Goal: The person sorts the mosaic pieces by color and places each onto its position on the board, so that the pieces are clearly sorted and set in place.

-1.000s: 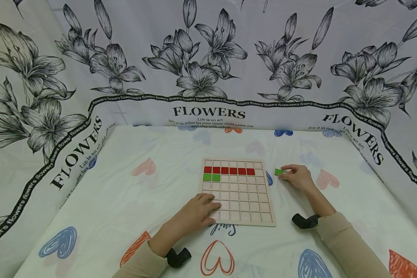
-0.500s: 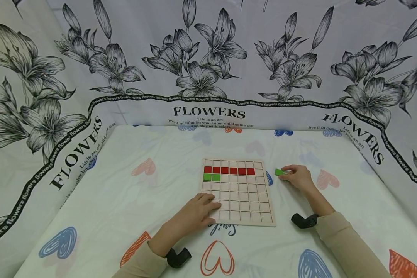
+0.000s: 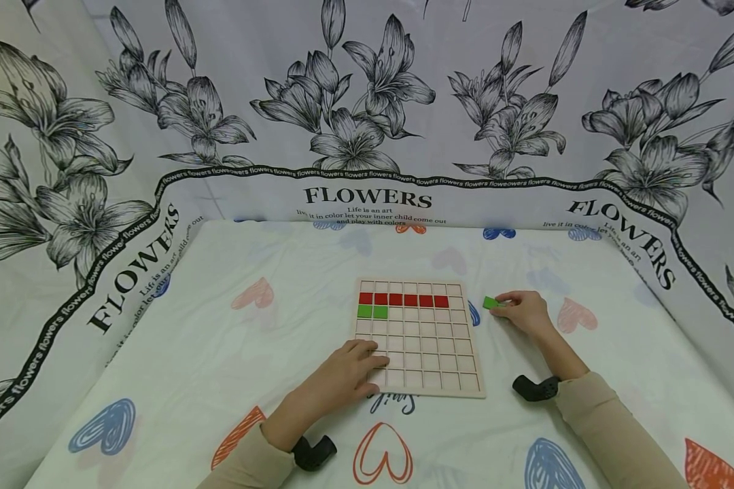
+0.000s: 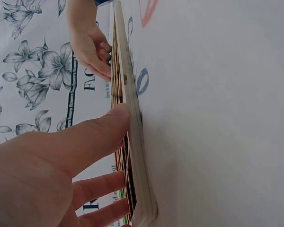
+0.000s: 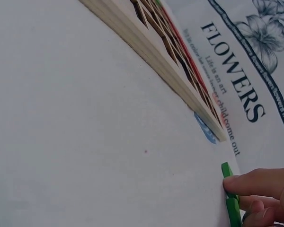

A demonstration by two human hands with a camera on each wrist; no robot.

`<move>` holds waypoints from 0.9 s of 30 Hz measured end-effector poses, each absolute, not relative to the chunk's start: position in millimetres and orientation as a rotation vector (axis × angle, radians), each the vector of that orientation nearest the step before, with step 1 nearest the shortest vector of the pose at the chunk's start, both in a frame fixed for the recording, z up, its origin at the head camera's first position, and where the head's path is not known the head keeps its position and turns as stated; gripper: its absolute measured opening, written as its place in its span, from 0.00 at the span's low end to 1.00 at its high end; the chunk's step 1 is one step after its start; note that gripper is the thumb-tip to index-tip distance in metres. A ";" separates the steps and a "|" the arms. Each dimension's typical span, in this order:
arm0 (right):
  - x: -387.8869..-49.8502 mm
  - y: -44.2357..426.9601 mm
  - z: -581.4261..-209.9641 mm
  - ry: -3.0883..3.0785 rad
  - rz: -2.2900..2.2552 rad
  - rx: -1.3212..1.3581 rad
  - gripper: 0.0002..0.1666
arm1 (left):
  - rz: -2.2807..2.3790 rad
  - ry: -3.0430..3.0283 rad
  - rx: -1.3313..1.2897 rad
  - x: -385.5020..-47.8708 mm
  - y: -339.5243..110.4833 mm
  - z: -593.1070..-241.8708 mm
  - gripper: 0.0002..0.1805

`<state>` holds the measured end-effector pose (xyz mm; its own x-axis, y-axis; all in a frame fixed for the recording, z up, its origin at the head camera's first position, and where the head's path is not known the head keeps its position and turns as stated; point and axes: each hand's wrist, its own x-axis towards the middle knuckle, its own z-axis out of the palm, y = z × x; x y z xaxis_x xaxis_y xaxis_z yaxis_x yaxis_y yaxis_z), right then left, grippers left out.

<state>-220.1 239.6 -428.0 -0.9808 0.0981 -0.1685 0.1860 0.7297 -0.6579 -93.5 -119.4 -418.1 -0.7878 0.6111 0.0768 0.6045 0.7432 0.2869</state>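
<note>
A square wooden grid board [image 3: 414, 339] lies on the cloth. Along one of its rows sit several red tiles [image 3: 395, 299], and two green tiles [image 3: 372, 312] fill the left end of the row nearer me. My left hand [image 3: 333, 380] rests on the board's near left part with fingers relaxed; its thumb [image 4: 102, 137] touches the board's side edge. To the right of the board, my right hand [image 3: 524, 312] pinches a green tile [image 3: 490, 303] between thumb and fingers. In the right wrist view, a second green piece [image 5: 233, 213] shows just below the pinched one, partly behind the fingers.
A white cloth [image 3: 269, 258] printed with hearts covers the table. Behind it and at both sides hangs a floral curtain [image 3: 367, 102]. A black device [image 3: 314, 454] is worn at the left wrist, and a similar device [image 3: 535, 389] at the right.
</note>
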 end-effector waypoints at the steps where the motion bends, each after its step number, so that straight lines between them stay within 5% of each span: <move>1: -220.0 239.5 -428.0 2.806 -1.084 0.232 0.26 | 0.466 2.914 1.016 -93.4 -119.5 -418.2 0.23; 27: -214.1 232.9 -420.7 2.818 -1.127 0.101 0.25 | 0.414 2.925 1.038 -93.5 -120.1 -418.8 0.23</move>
<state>-214.1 232.9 -420.7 -0.9923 0.0229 -0.1215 0.1004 0.7229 -0.6836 -93.5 -120.1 -418.8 -0.7801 0.6208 0.0775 0.6179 0.7452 0.2507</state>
